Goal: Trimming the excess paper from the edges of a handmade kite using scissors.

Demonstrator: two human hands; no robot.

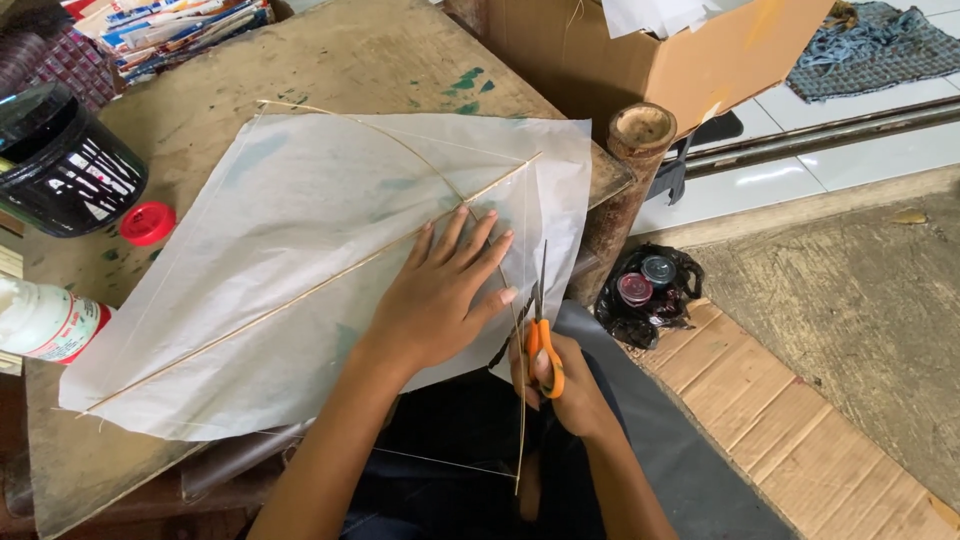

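Observation:
A white translucent paper sheet (300, 240) lies over a thin bamboo kite frame (250, 318) on a worn wooden board (330, 60). My left hand (440, 290) presses flat on the paper near its right side, fingers spread. My right hand (562, 380) grips orange-handled scissors (540, 320), blades pointing up along the paper's right edge beside a taut string. The frame's lower tip sticks out past the board over my lap.
A black tub (60, 165), a red cap (147, 222) and a white bottle (45, 320) sit at the board's left. A cardboard box (690, 60) and bamboo post (640, 135) stand behind. A black bag with small jars (645, 290) lies on the floor at right.

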